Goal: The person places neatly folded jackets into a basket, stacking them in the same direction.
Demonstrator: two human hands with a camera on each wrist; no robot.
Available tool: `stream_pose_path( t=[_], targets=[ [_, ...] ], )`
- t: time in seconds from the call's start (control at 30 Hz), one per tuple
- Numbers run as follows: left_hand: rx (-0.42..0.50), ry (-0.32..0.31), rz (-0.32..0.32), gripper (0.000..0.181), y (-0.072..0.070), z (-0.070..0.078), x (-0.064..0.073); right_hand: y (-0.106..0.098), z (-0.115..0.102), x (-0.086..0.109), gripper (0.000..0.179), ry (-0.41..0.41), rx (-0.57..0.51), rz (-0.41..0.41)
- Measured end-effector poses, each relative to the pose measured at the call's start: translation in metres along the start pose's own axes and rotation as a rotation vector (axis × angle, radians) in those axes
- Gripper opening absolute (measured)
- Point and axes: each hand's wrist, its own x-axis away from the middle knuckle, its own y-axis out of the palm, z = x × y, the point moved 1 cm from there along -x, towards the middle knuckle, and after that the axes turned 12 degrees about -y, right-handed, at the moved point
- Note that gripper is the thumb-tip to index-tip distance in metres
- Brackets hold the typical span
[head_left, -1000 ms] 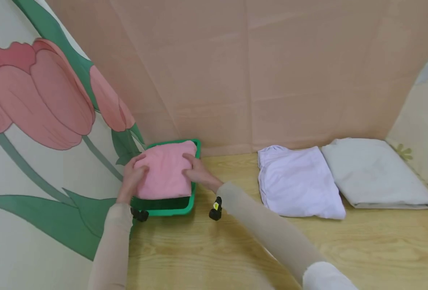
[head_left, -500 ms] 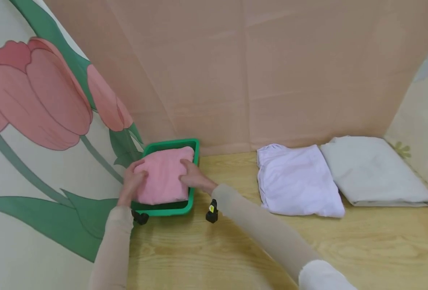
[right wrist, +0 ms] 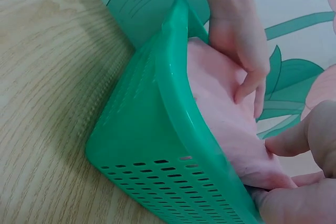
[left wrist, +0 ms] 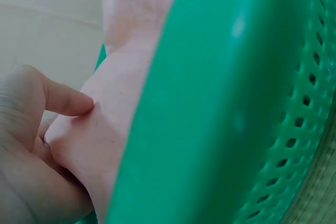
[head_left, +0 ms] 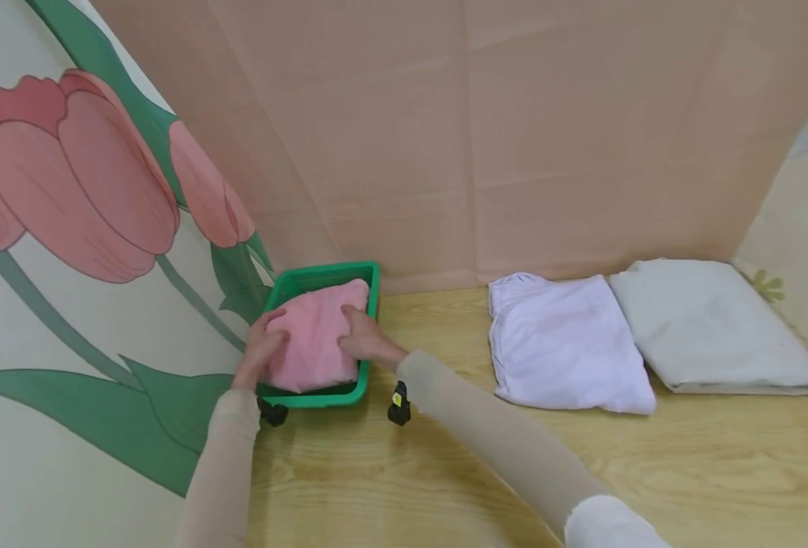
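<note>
Pink cloth within the rim of the green basket (contact with the bottom hidden). Left hand and right hand each clamped on it, opposite sides. Step, as judged: settling the cloth in. Next move probably calls for even release.

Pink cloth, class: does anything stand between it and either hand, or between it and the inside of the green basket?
Nothing visible does. The left hand and right hand both grip the pink cloth directly, and it is already partly inside the green basket. What lies beneath it is hidden.
</note>
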Motion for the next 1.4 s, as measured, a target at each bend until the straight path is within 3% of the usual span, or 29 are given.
stream_pose_path(
  t=[0.2, 0.5, 1.07, 1.4],
  targets=[
    [-0.008, -0.001, 0.022, 0.063, 0.004, -0.004, 0.000, 0.000, 0.000, -0.001, 0.076, -0.014, 0.015, -0.006],
    [-0.137, -0.057, -0.043, 0.062, 0.007, -0.007, 0.000, -0.004, -0.003, 0.002, 0.072, -0.038, -0.001, -0.020],
    [-0.203, 0.050, -0.002, 0.063, -0.003, 0.034, 0.026, -0.022, -0.006, 0.013, 0.065, -0.052, -0.033, -0.021],
    [-0.144, 0.056, -0.015, 0.064, -0.005, 0.049, 0.035, -0.044, -0.010, 0.020, 0.068, -0.103, -0.067, -0.015]
  ],
)
